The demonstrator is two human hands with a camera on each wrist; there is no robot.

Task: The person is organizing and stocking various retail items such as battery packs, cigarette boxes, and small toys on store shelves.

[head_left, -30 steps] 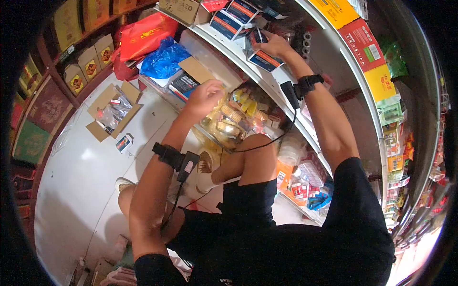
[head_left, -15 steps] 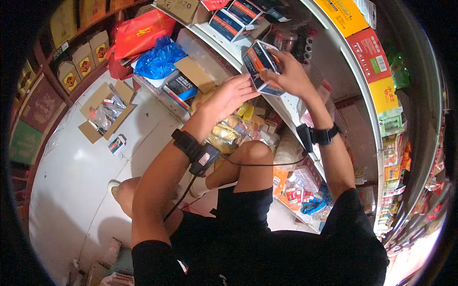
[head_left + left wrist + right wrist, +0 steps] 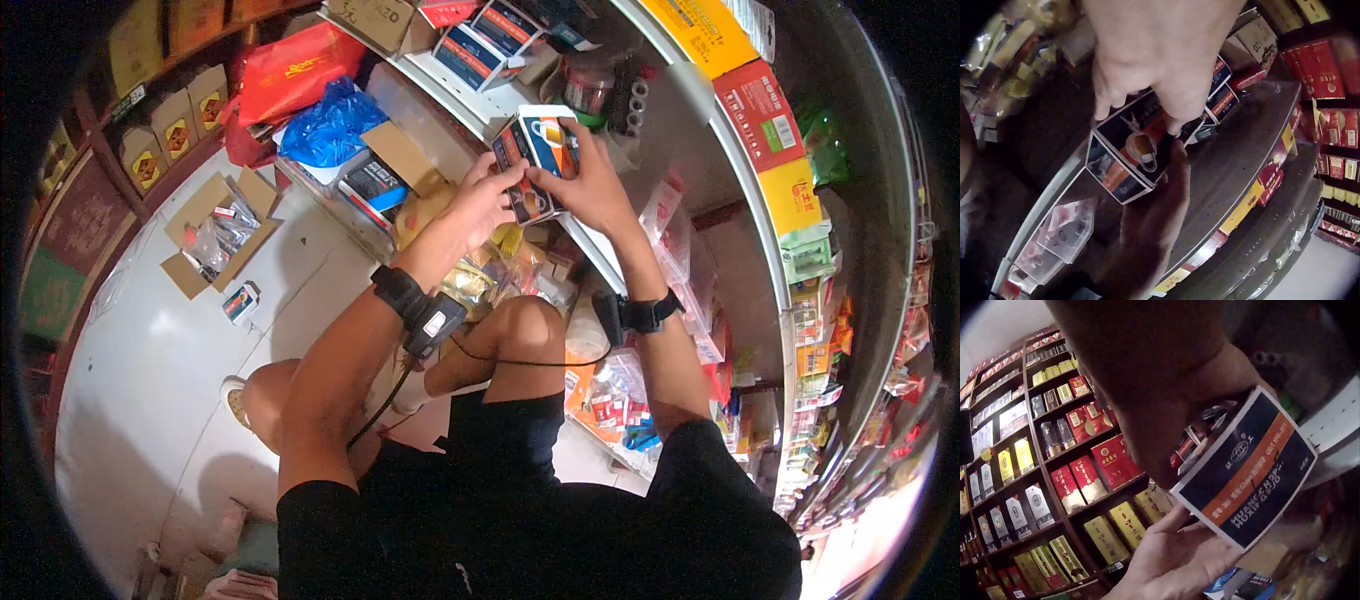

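Both hands hold one dark blue and orange box with a padlock picture (image 3: 549,140) over the shelf edge; it shows as the padlock box (image 3: 1124,154) in the left wrist view. The left hand (image 3: 484,204) has its fingers and thumb on the box's near side. From the other side the right hand (image 3: 597,184) grips it, thumb on the front face. In the right wrist view, the box's printed face (image 3: 1247,469) is turned to the camera, with the left hand (image 3: 1175,559) under its lower edge. Its contents cannot be clearly made out.
Similar blue boxes (image 3: 468,56) stand on the upper shelf. Below are a blue plastic bag (image 3: 335,125) and clear-wrapped goods. On the white floor (image 3: 150,370) lie an open carton (image 3: 183,236) and a small box (image 3: 240,303). Clear plastic containers (image 3: 672,235) sit at the right.
The right hand has brought the box off the shelf towards the body and turned it. The left hand has moved up from below and now holds the box too.
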